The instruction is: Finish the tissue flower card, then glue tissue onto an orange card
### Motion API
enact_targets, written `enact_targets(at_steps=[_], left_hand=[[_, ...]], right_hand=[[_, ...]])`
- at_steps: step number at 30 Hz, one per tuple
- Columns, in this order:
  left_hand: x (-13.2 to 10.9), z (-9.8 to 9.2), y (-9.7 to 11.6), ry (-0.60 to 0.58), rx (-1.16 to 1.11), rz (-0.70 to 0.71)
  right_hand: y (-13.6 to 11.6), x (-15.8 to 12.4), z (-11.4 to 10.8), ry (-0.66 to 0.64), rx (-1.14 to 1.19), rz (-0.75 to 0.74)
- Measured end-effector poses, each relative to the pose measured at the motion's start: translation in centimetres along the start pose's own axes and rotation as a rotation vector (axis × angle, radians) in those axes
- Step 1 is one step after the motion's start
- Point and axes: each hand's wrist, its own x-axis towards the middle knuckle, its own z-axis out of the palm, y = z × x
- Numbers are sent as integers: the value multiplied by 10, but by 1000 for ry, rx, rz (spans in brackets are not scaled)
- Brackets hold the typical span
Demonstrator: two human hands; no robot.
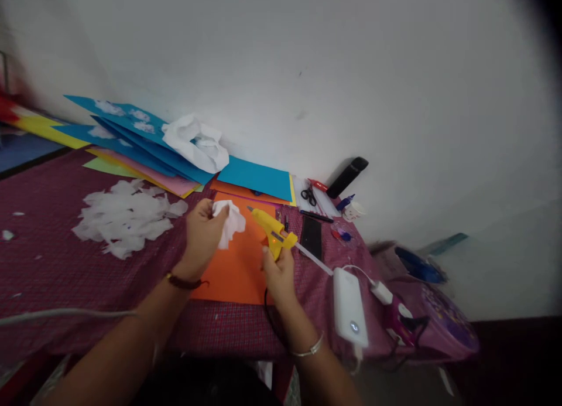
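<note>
My left hand pinches a crumpled piece of white tissue paper between thumb and fingers. Wrapped round the handle of a yellow glue gun is my right hand. The gun's nozzle points left towards the tissue, with a small space between them. A clear glue stick sticks out of its back, and a small orange light glows on its side. Beneath both hands lies an orange sheet of paper. Left of my left hand, a loose pile of white tissue pieces rests on the cloth.
Blue sheets with white tufts lean at the wall under a ring of white paper. Scissors, a black phone-like slab and a white power bank lie rightward. A white cable crosses the lower left.
</note>
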Motion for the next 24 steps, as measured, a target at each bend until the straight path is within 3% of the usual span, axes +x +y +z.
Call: enact_targets(at_steps=[3, 8, 12, 17, 24], left_hand=[[1, -6, 1, -156, -193, -126], [5, -3, -4, -393, -379, -225], [4, -1, -8, -435, -399, -188], [-4, -1, -1, -485, -312, -151], [-13, -12, 23, -394, -231, -82]], right_hand=[[-5, 7, -2, 3, 235, 168], [-14, 11, -5, -40, 421, 279], [-20, 13, -10, -3, 518, 302], [-24, 14, -16, -75, 560, 266], [-31, 16, -11, -91, 414, 237]])
